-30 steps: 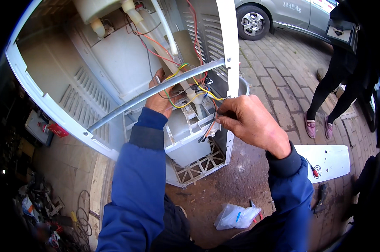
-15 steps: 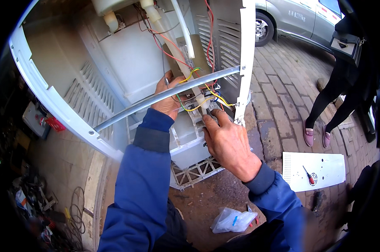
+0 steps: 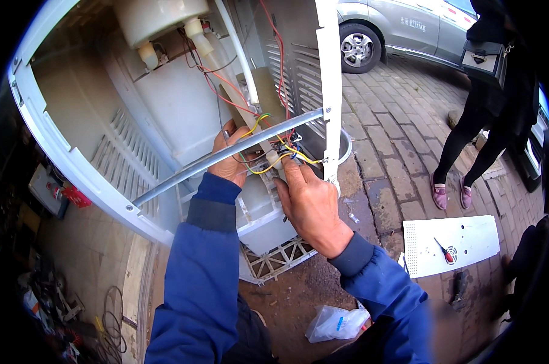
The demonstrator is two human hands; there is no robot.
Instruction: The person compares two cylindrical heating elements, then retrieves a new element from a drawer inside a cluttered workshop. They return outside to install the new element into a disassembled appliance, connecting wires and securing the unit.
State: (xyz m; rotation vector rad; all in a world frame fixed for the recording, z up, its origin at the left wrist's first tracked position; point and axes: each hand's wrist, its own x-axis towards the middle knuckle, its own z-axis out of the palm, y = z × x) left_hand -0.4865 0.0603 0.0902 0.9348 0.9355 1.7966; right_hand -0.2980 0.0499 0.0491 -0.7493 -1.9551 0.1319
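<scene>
An open white appliance cabinet (image 3: 30, 91) has a grey metal crossbar (image 3: 226, 149) across its front. Behind the bar my left hand (image 3: 229, 162) is closed beside a thin grey wire with a metal tip; what its fingers grip is partly hidden. My right hand (image 3: 314, 206) reaches in under the bar, fingers bent against a whitish pipe fitting (image 3: 274, 159) among yellow-green wires (image 3: 262, 124). Whatever lies between those fingers is hidden. A long translucent tube (image 3: 223, 76) runs from the cream tank (image 3: 162, 21) above down to the fitting. Red wires (image 3: 278, 54) hang alongside.
On the brick paving at right lies a white panel (image 3: 423, 249) with a red-handled screwdriver (image 3: 446, 252) on it. A person (image 3: 468, 145) stands beyond, near a silver vehicle (image 3: 402, 27). A plastic bag (image 3: 335, 323) rests by my feet. Tools and cable (image 3: 110, 327) lie at left.
The view has shifted, so the cabinet sits slightly left and more of the tank shows. My right hand's fingers have moved in closer against the fitting and wires. My left hand stays behind the bar.
</scene>
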